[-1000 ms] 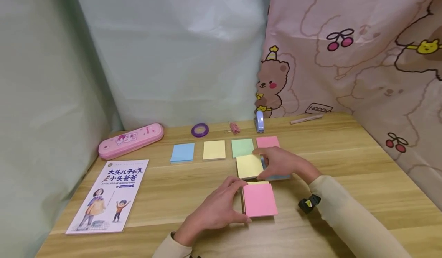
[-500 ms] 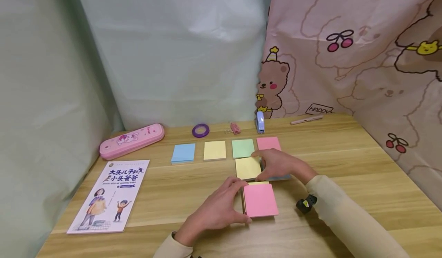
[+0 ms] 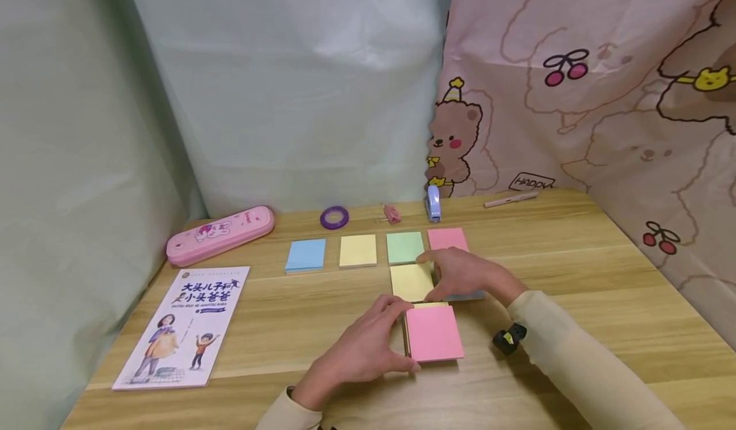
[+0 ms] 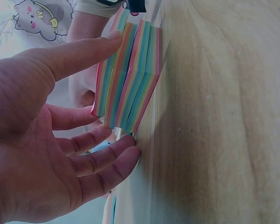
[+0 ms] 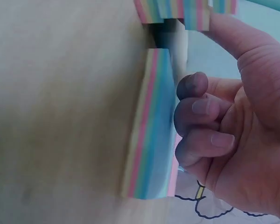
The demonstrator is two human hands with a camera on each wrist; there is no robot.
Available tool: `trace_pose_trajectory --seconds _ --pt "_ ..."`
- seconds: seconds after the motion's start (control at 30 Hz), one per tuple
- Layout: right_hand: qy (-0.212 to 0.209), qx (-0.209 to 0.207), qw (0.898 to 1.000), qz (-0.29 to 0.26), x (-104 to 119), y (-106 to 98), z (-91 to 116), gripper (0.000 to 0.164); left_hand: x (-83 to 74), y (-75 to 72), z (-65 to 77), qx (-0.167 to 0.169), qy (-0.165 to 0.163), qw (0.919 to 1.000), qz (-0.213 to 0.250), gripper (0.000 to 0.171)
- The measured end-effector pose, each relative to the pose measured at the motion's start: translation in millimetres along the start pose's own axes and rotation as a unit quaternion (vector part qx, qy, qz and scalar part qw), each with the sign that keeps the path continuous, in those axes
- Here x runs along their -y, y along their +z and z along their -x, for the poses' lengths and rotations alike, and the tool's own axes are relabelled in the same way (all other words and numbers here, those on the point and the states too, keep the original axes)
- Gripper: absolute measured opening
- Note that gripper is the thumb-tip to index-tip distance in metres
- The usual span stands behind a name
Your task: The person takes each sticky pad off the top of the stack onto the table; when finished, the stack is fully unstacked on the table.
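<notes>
My left hand (image 3: 368,340) grips the left side of a stack of sticky note pads (image 3: 434,333) with pink on top, thumb at the near edge and fingers at the far one. Striped pad edges (image 4: 126,77) fill the left wrist view, slightly uneven. Just behind the stack, my right hand (image 3: 466,273) pinches a yellow-topped sticky note pad (image 3: 411,283) between thumb and forefinger. Partly hidden under that hand is a blue sticky note pad (image 3: 473,295), which the right wrist view shows flat on the table beside the curled fingers (image 5: 200,107).
Behind lie blue (image 3: 305,254), yellow (image 3: 358,250), green (image 3: 404,247) and pink (image 3: 448,238) pads in a row. Farther back are a pencil case (image 3: 221,234), purple tape (image 3: 335,225), binder clip (image 3: 391,213), stapler (image 3: 434,204) and pen (image 3: 510,200). A book (image 3: 181,328) lies left.
My right hand and the yellow pad have shifted slightly left and toward me, closer to the pink-topped stack. My left hand has stayed in place on the stack.
</notes>
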State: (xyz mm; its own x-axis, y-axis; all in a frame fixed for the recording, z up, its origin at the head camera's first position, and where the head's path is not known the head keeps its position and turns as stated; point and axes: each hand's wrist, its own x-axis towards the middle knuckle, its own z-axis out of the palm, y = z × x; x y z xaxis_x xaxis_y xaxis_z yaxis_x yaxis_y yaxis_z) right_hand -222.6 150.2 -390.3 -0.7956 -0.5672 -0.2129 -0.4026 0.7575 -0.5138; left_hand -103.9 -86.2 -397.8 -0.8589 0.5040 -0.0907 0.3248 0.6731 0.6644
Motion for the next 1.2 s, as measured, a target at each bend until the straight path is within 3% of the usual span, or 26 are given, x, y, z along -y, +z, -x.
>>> trace_pose_trajectory --seconds 0.17,0.33,0.47,0.67,0.87,1.2 --pt "-0.011 -0.016 0.999 -0.04 -0.9 -15.6 9.8 0.082 -1.2 0.6 -0.6 0.005 -0.006 1.0 0.003 0.084" --pt "-0.04 -0.039 0.996 -0.069 -2.3 -25.9 33.9 0.075 -1.8 1.3 -0.9 0.005 -0.006 1.0 0.003 0.084" --pt "-0.068 -0.023 0.994 -0.078 -2.8 -18.1 58.3 0.074 -2.2 0.9 -0.5 -0.001 0.0 1.0 0.0 0.084" --pt "-0.064 0.026 0.993 -0.094 0.2 7.6 86.8 0.095 -0.9 0.9 -0.2 -0.006 0.002 1.0 0.003 0.086" --pt "-0.064 0.037 0.992 -0.099 5.7 24.5 88.6 0.104 2.2 0.9 0.9 -0.014 0.001 0.9999 0.004 0.086" --pt "-0.034 0.031 0.996 -0.076 10.6 33.6 83.0 0.081 -0.3 -0.1 -1.1 -0.009 -0.012 0.9999 -0.001 0.089"
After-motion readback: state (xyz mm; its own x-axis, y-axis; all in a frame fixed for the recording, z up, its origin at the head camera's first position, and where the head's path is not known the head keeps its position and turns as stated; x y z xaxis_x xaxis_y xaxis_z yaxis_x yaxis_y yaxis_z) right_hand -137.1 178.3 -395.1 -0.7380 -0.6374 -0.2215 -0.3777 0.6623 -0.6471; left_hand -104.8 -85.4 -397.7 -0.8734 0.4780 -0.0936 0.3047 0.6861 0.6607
